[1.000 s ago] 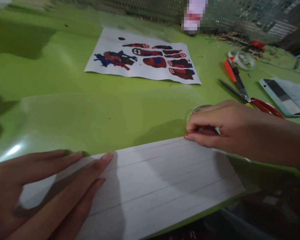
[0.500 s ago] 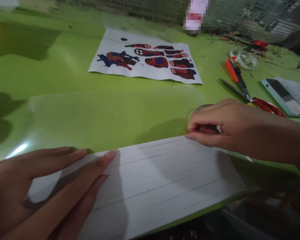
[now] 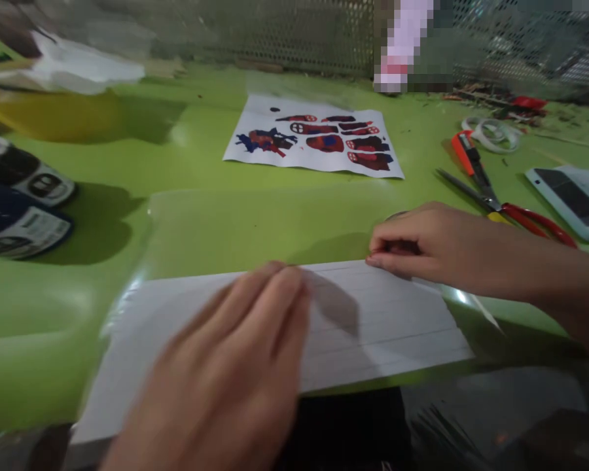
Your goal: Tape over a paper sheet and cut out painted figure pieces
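Note:
A sheet of ruled white paper (image 3: 397,327) lies crosswise before me, over a clear plastic sheet (image 3: 216,222) on the green table. My left hand (image 3: 226,353), a little blurred, reaches across the paper with fingers bent and bunched at its upper edge; the thumb is hidden. Near the upper right of that edge, my right hand (image 3: 422,245) is closed, thumb and fingertip pinching the paper. Part of a round rim shows behind its knuckles, mostly covered.
Scissors (image 3: 471,190) with red handles, an orange cutter (image 3: 464,150), tape rolls (image 3: 495,134) and a phone (image 3: 569,203) lie right. A printed sheet (image 3: 319,167) lies farther back. Two bottles (image 3: 24,222) and a yellow container (image 3: 78,114) stand left. The table's front edge runs close below.
My left hand has moved right and lifted from lying flat to bent fingers at the paper's edge. My right hand keeps its pinch. The view has swung left, bringing the bottles in.

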